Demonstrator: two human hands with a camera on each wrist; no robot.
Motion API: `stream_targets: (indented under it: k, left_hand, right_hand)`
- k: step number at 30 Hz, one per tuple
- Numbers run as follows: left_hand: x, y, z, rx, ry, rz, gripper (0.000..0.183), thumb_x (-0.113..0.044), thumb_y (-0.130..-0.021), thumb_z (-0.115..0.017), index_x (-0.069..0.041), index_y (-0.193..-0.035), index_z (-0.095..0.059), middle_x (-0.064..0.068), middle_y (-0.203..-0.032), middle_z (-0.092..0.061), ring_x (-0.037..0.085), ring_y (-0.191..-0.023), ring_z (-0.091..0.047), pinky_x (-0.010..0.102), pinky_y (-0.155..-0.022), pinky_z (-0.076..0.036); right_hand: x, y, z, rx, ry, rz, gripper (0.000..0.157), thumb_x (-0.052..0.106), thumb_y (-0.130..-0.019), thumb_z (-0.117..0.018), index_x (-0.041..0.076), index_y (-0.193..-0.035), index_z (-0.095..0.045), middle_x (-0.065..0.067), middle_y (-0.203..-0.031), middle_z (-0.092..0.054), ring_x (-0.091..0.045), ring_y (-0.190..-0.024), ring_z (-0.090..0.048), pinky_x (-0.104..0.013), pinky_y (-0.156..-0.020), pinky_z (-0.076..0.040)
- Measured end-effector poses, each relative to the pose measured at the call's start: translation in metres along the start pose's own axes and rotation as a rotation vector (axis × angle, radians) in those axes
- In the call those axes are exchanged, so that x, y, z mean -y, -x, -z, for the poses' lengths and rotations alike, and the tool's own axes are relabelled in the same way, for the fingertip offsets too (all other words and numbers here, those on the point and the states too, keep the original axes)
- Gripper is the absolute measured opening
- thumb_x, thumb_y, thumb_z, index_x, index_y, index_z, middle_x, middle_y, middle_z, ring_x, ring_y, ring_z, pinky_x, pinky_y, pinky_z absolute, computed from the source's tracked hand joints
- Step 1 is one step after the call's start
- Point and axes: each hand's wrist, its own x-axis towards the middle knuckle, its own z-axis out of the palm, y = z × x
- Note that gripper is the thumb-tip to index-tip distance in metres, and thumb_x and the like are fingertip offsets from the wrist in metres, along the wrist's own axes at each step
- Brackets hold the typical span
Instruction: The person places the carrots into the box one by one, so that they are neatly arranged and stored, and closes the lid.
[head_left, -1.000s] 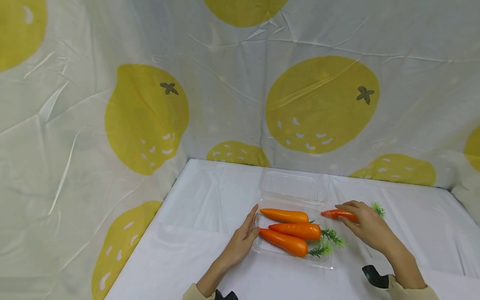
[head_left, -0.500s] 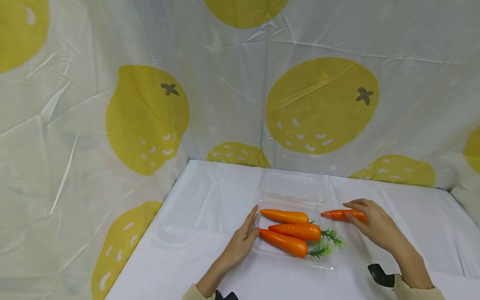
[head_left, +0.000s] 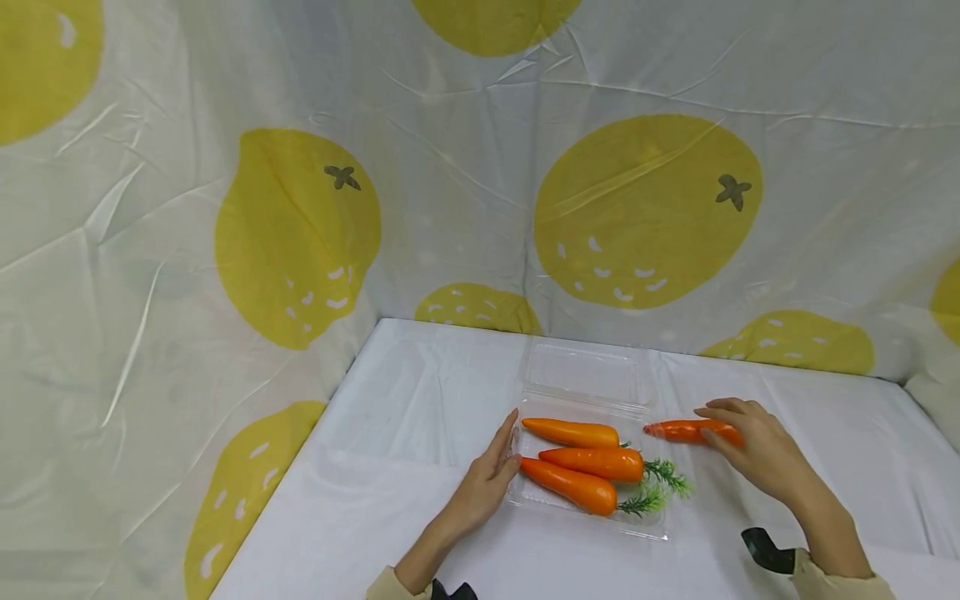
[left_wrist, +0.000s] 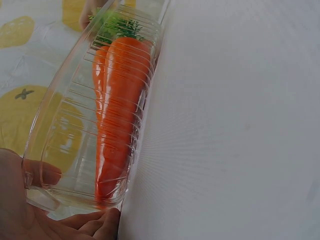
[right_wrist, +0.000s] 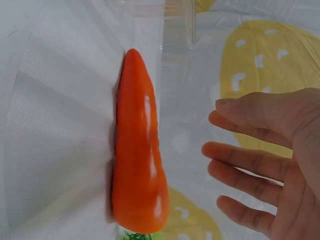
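An open clear plastic clamshell container (head_left: 555,504) holds three orange toy carrots (head_left: 592,463) with green tops at its right end. At its left end rests my left hand (head_left: 483,483); in the left wrist view the thumb (left_wrist: 47,172) laps over the rim and the other fingers lie outside the end wall. A fourth carrot, redder (right_wrist: 137,150), lies on the cloth right of the container. My right hand (head_left: 757,446) hovers over its thick end with spread, slightly bent fingers, which the right wrist view shows apart from the carrot. Its green top is mostly hidden.
The container's clear lid (head_left: 585,372) lies folded back behind it. White cloth (head_left: 390,508) covers the table. A lemon-patterned curtain (head_left: 457,192) hangs along the back and left side.
My right hand has shifted right along the redder carrot toward its thick end, uncovering more of the orange body. The left hand, container and carrots have stayed in place.
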Motion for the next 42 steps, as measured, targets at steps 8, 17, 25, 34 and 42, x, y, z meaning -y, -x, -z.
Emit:
stream_targets:
  k: [8, 17, 25, 34, 42]
  left_hand:
    - [0.0, 0.0001, 0.0003, 0.0, 0.004, 0.0, 0.064, -0.013, -0.111, -0.042, -0.019, -0.168, -0.012, 0.008, -0.173, -0.017, 0.031, -0.159, -0.022, 0.053, -0.126, -0.022]
    - [0.0009, -0.0003, 0.0004, 0.003, 0.007, -0.014, 0.064, -0.012, -0.111, -0.042, -0.017, -0.168, -0.012, 0.008, -0.173, -0.017, 0.031, -0.159, -0.022, 0.053, -0.126, -0.022]
    - [0.0024, -0.0003, 0.0004, 0.002, 0.003, -0.01, 0.065, -0.013, -0.111, -0.042, -0.025, -0.168, -0.012, 0.006, -0.173, -0.016, 0.029, -0.159, -0.021, 0.052, -0.127, -0.021]
    - [0.002, -0.0002, 0.0003, 0.004, 0.003, -0.006, 0.064, -0.014, -0.111, -0.041, -0.019, -0.168, -0.012, 0.007, -0.173, -0.017, 0.03, -0.159, -0.021, 0.053, -0.127, -0.021]
    - [0.0036, -0.0008, -0.0003, -0.007, 0.004, -0.014, 0.064, -0.014, -0.111, -0.042, -0.019, -0.168, -0.014, 0.01, -0.172, -0.019, 0.03, -0.158, -0.024, 0.052, -0.127, -0.022]
  right_hand:
    - [-0.0031, 0.0003, -0.0006, 0.054, -0.009, -0.046, 0.029, 0.014, -0.092, -0.076, 0.002, -0.118, -0.075, -0.029, -0.127, -0.065, -0.051, -0.121, -0.053, -0.073, -0.098, -0.042]
    - [-0.0054, 0.0005, -0.0011, 0.078, -0.005, -0.068, 0.03, 0.013, -0.092, -0.076, 0.001, -0.12, -0.074, -0.031, -0.129, -0.064, -0.052, -0.121, -0.052, -0.075, -0.098, -0.042]
    - [-0.0074, 0.0002, -0.0023, 0.083, 0.001, -0.063, 0.031, 0.012, -0.092, -0.076, 0.001, -0.12, -0.074, -0.031, -0.129, -0.063, -0.053, -0.12, -0.052, -0.075, -0.097, -0.042]
    - [-0.0067, 0.0008, -0.0028, 0.081, -0.007, -0.059, 0.032, 0.013, -0.092, -0.076, 0.0, -0.121, -0.074, -0.031, -0.128, -0.064, -0.052, -0.121, -0.053, -0.075, -0.098, -0.042]
    - [-0.0092, 0.0012, -0.0041, 0.061, 0.006, -0.031, 0.03, 0.013, -0.092, -0.076, 0.001, -0.119, -0.075, -0.028, -0.126, -0.066, -0.051, -0.118, -0.055, -0.073, -0.095, -0.045]
